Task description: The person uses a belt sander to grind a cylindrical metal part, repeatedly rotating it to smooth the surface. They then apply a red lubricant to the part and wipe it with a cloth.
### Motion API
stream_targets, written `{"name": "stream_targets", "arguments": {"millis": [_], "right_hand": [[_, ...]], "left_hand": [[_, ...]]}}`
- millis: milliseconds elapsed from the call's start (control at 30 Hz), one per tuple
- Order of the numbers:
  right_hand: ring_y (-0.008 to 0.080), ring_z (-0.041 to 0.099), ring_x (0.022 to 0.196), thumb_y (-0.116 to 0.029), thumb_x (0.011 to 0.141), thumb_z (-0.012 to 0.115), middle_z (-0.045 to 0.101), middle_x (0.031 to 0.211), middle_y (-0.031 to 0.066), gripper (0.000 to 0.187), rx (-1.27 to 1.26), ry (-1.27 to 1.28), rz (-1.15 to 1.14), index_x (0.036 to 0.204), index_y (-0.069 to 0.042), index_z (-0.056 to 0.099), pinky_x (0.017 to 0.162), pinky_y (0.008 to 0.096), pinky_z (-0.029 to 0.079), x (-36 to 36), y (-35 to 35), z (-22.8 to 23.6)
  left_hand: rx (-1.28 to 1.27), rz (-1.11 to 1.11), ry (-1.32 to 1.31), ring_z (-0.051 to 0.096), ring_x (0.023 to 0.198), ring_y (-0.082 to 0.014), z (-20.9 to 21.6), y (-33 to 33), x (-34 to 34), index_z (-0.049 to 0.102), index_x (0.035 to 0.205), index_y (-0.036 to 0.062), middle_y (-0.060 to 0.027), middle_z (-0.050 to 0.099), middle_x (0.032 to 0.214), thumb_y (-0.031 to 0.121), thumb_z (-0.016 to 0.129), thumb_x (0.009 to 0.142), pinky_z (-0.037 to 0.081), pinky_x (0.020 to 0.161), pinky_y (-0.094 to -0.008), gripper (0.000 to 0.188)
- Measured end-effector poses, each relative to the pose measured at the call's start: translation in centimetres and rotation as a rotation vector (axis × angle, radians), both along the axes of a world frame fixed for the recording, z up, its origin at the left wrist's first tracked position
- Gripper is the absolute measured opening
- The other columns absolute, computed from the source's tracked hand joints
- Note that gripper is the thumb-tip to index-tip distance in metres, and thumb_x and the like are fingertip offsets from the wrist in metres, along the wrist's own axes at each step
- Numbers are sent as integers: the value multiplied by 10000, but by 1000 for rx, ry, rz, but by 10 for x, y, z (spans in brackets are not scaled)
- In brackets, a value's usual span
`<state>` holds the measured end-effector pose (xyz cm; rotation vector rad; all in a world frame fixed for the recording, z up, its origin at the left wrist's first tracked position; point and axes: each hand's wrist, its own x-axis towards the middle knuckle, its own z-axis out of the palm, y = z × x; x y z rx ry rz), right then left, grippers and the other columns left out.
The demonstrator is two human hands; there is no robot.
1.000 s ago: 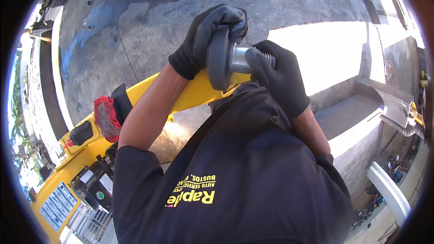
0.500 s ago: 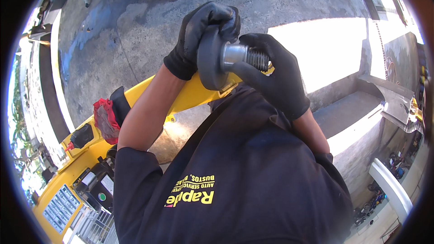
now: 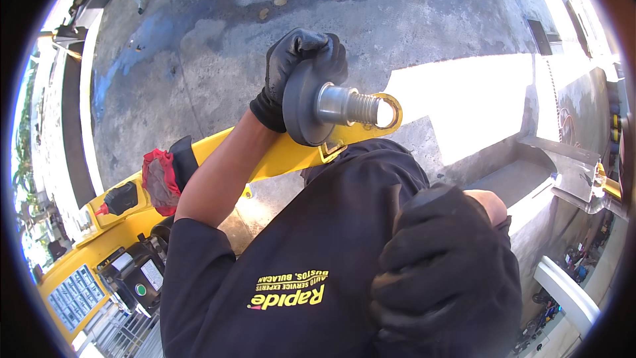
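The gloved left hand [image 3: 301,63] grips the rim of a dark round pad [image 3: 301,103], whose threaded steel stem [image 3: 344,105] points toward the eye at the end of a yellow arm [image 3: 291,156]. The gloved right hand [image 3: 444,258] hangs below the arm, curled loosely and holding nothing. A red rag [image 3: 159,179] sits farther down the arm, above the concrete floor [image 3: 218,40].

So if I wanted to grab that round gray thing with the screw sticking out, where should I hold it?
Probably by the wide dark disc, from its flat back, as the gloved left hand does now. The rim gives fingers an edge to wrap, while the threaded metal stem pokes out the other side, narrow and ridged.
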<state>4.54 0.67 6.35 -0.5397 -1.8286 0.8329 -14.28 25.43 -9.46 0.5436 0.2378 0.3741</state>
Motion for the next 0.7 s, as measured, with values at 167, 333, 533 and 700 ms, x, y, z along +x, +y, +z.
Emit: {"name": "stream_targets", "arguments": {"millis": [167, 333, 533, 700], "right_hand": [[247, 747, 1064, -105, 879, 883, 738, 1199, 139, 444, 24, 105, 27, 1294, -21, 751, 915, 383, 591, -8, 8, -2], [252, 748, 1065, -111, 880, 883, 739, 1199, 140, 451, 88, 198, 49, 1302, -21, 750, 917, 387, 591, 1, -27, -10], [257, 750, 1067, -119, 883, 884, 741, 1200, 142, 460, 66, 227, 92, 1311, -21, 749, 919, 392, 591, -18, -28, -18], [262, 751, 1069, -126, 885, 884, 743, 1201, 143, 467, 63, 245, 113, 1319, -20, 748, 921, 396, 592, -29, -18, -29]], "left_hand": [[-141, 103, -8, 461, 736, -213, -4, -7, 1, 489, 770, 92, -62, 450, 744, 300, 571, 1053, 441, 757, -392, 361], [-20, 9, -28, 472, 749, -222, -6, 8, 4, 496, 776, 98, -57, 465, 753, 360, 585, 1050, 442, 759, -389, 390], [-87, 11, -147, 481, 769, -219, -9, 4, 2, 496, 791, 83, -58, 468, 772, 325, 568, 1070, 448, 784, -392, 377], [-6, 52, 12, 453, 725, -222, -6, 1, 2, 498, 755, 95, -67, 462, 742, 342, 588, 1017, 456, 757, -391, 371]]}}
